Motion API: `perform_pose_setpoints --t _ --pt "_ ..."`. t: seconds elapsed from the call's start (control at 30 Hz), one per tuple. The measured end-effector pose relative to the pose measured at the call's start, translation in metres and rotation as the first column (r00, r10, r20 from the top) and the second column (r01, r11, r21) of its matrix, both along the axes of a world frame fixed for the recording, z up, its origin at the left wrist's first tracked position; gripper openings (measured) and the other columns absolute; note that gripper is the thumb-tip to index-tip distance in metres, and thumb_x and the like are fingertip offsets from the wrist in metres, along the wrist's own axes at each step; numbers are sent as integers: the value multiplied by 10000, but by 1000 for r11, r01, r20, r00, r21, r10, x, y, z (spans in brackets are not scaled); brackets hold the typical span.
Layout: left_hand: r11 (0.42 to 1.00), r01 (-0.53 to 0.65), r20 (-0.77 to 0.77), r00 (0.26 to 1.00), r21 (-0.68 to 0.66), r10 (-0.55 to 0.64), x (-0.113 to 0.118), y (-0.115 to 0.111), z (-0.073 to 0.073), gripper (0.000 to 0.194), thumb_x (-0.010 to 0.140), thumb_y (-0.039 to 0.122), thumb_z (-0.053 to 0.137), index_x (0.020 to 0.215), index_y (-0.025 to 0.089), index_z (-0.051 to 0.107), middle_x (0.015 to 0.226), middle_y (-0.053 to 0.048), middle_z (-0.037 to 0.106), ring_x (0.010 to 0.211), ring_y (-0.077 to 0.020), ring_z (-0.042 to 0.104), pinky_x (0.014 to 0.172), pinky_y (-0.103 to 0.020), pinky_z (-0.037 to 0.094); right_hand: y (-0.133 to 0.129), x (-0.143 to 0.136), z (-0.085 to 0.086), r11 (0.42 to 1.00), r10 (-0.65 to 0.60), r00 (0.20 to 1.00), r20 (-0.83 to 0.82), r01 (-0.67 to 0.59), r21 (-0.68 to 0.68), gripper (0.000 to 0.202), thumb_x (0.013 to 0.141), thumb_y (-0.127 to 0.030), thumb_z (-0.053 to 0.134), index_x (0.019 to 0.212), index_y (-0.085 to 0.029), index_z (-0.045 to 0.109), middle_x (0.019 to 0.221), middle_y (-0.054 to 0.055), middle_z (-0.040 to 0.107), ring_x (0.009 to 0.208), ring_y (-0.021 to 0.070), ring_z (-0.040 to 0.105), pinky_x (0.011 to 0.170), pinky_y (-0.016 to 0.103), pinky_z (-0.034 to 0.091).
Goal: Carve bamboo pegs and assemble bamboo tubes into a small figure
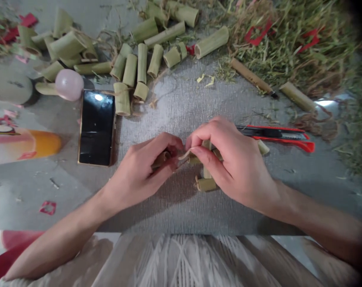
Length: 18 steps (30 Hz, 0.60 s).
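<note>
My left hand (pixel 145 163) is closed round a short bamboo piece (pixel 160 159), mostly hidden by the fingers. From its fingertips a pale, thin strand of twine (pixel 185 154) runs to my right hand (pixel 228 155), which pinches the other end between thumb and forefinger. Beneath the right hand lie several cut bamboo pieces, partly covered; a small bamboo piece (pixel 207 184) with twine at its end shows below. A red and black utility knife (pixel 279 133) rests just beyond the right knuckles, beside a red handle (pixel 297 144).
Cut bamboo tubes (pixel 130 69) lie in groups at the back. A phone (pixel 96 127), a pink balloon-like ball (pixel 69 85) and a cup with orange contents (pixel 46 144) are on the left. Shredded green straw (pixel 288 52) heaps at the back right, near a brown marker-like stick (pixel 252 76).
</note>
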<state>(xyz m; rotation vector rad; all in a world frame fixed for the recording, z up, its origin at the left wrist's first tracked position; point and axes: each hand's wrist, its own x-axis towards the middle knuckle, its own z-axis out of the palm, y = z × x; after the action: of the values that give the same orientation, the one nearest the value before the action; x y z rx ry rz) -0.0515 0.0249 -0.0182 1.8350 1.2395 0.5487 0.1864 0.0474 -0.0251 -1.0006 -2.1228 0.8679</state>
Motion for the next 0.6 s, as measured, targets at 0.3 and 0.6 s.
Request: perform_pose_setpoints --t 0.3,0.6 --pt "983 3 52 999 182 -12 6 1 -6 96 1026 190 776 983 234 701 863 22 732 751 -138 675 715 -304 527 -1 0 -4 1000 -6 998 -63 6 -4 160 1141 -176 630 990 -223 611 901 -7 698 869 176 611 862 403 458" --pt "962 -268 325 916 61 234 0 -6 -13 407 1197 574 482 1231 276 757 743 0 643 595 -142 585 555 -312 463 1 11 -5 988 -119 992 36 114 106 156 1116 -157 619 988 -245 603 912 11 722 874 214 685 850 433 479"
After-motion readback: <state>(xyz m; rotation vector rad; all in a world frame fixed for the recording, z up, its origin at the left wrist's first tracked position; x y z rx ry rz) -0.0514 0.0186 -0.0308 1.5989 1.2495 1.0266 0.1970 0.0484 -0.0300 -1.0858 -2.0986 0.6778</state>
